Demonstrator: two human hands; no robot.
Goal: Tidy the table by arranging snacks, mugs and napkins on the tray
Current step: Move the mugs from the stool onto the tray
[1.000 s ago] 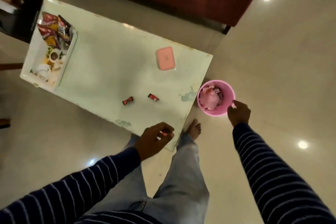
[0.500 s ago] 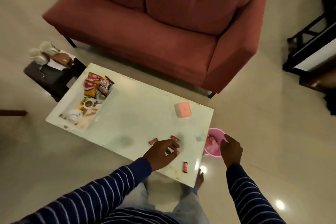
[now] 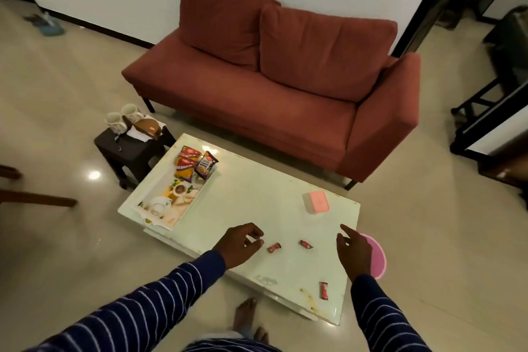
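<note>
Head view, three candies (image 3: 274, 247), two mugs (image 3: 124, 118)

home living room: sofa (image 3: 285, 88), coffee table (image 3: 257, 208)

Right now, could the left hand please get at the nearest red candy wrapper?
Probably yes: the left hand hovers open just beside the red candy wrapper on the table, with nothing between them.

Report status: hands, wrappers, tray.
Left hand open, beside nearest candy wrapper, not touching. Right hand open over pink bin. Three wrappers loose on table; tray holds snack packets. Nothing blocking.
</note>
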